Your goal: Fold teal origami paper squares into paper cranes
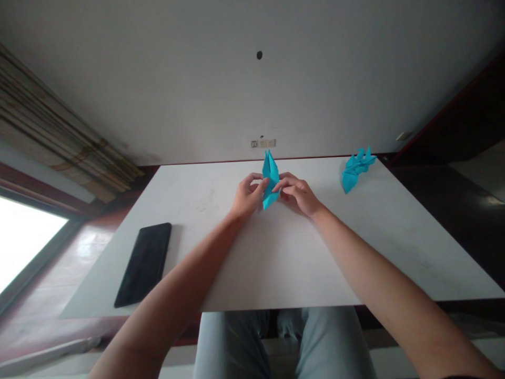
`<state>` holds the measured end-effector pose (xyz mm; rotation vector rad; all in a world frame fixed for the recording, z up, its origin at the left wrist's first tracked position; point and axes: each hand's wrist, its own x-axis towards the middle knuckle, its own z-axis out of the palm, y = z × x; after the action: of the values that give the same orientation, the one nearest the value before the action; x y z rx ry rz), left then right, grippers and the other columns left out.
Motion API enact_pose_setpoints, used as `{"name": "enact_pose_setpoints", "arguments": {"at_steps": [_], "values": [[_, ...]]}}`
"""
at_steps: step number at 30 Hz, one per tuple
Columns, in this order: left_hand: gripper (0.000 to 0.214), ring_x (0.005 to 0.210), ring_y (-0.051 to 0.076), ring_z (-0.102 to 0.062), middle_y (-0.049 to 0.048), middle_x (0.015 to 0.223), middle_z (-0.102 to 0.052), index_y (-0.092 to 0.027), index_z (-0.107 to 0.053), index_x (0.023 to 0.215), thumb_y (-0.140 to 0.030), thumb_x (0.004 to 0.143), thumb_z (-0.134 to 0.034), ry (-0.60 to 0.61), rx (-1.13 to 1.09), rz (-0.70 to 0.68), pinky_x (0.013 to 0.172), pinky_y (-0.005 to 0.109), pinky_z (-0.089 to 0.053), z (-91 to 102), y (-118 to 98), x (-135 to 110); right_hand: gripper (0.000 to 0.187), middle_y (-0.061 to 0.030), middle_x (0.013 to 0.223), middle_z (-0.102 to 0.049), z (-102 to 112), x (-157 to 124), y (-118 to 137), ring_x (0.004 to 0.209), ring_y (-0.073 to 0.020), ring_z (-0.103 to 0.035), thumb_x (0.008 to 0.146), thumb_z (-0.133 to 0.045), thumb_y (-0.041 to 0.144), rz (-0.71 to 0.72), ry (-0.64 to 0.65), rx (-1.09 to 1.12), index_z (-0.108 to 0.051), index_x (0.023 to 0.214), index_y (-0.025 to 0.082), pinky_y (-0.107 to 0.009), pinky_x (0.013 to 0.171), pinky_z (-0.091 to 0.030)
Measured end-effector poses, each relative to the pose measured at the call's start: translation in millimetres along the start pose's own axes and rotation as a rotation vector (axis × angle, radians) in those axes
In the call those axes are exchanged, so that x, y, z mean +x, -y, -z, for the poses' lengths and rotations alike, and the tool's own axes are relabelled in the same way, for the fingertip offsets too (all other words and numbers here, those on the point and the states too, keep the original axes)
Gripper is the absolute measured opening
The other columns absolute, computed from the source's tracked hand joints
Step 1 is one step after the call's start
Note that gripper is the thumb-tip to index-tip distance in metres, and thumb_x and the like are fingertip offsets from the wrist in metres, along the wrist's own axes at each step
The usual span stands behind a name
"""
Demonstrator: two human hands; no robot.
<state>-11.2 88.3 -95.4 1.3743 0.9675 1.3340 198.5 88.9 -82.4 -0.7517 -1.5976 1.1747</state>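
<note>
A folded piece of blue paper [270,176], long and pointed, is held upright over the middle of the white table [284,252]. My left hand [248,196] pinches its left edge with thumb and fingers. On the other side, my right hand [298,193] pinches the paper's right edge, fingers curled. Both hands touch the paper just above the tabletop.
Several finished blue paper figures [356,167] lie in a pile at the table's far right corner. A black phone [145,262] lies flat near the left edge. A wall with a socket plate [263,142] stands behind the table. My legs show under the near edge.
</note>
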Motion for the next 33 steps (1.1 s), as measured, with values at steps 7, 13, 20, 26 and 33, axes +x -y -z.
{"name": "enact_pose_setpoints", "arguments": {"at_steps": [7, 13, 20, 26, 33], "values": [[0.065, 0.080, 0.016, -0.076, 0.0038, 0.095, -0.080, -0.021, -0.069, 0.101, -0.082, 0.088, -0.088, -0.029, -0.020, -0.086, 0.072, 0.028, -0.061, -0.5, -2.3, 3.7, 0.045, 0.0009, 0.092, -0.067, -3.6, 1.3, -0.2, 0.061, -0.0122, -0.047, 0.088, -0.092, 0.066, -0.019, -0.102, -0.021, -0.069, 0.096, 0.028, -0.028, 0.054, -0.039], [0.067, 0.082, 0.015, -0.077, 0.0042, 0.107, -0.084, -0.026, -0.055, 0.118, -0.070, 0.086, -0.095, 0.018, -0.110, -0.052, 0.068, 0.025, -0.059, -1.8, -1.7, 2.5, 0.049, -0.0015, 0.104, -0.072, -2.6, 1.2, 4.5, 0.068, -0.0141, -0.052, 0.088, -0.091, 0.069, 0.025, -0.091, -0.085, -0.074, 0.114, 0.030, -0.029, 0.056, -0.042], [0.054, 0.068, 0.012, -0.071, 0.0013, 0.092, -0.080, -0.024, -0.060, 0.107, -0.062, 0.090, -0.095, 0.057, -0.084, -0.064, 0.061, 0.023, -0.053, -3.3, -1.0, 0.2, 0.047, -0.0025, 0.110, -0.072, -2.6, -0.1, -1.4, 0.063, -0.0134, -0.055, 0.100, -0.078, 0.071, 0.032, -0.085, -0.141, -0.070, 0.124, 0.031, -0.032, 0.057, -0.047], [0.044, 0.088, 0.014, -0.079, 0.0040, 0.116, -0.079, -0.024, -0.066, 0.115, -0.042, 0.089, -0.097, -0.012, -0.026, -0.140, 0.080, 0.027, -0.062, -4.1, -4.6, -2.2, 0.065, -0.0021, 0.123, -0.068, -3.6, -2.2, -6.8, 0.061, -0.0118, -0.050, 0.098, -0.086, 0.061, 0.103, -0.072, -0.198, -0.056, 0.152, 0.039, -0.032, 0.057, -0.048], [0.040, 0.081, 0.016, -0.076, 0.0017, 0.093, -0.079, -0.023, -0.072, 0.116, -0.050, 0.095, -0.092, 0.032, 0.026, -0.123, 0.075, 0.028, -0.058, -2.5, -5.5, -1.7, 0.065, -0.0024, 0.121, -0.070, -2.7, -0.5, -3.7, 0.060, -0.0132, -0.048, 0.103, -0.076, 0.065, 0.081, -0.115, -0.109, -0.051, 0.158, 0.041, -0.035, 0.057, -0.047]]}}
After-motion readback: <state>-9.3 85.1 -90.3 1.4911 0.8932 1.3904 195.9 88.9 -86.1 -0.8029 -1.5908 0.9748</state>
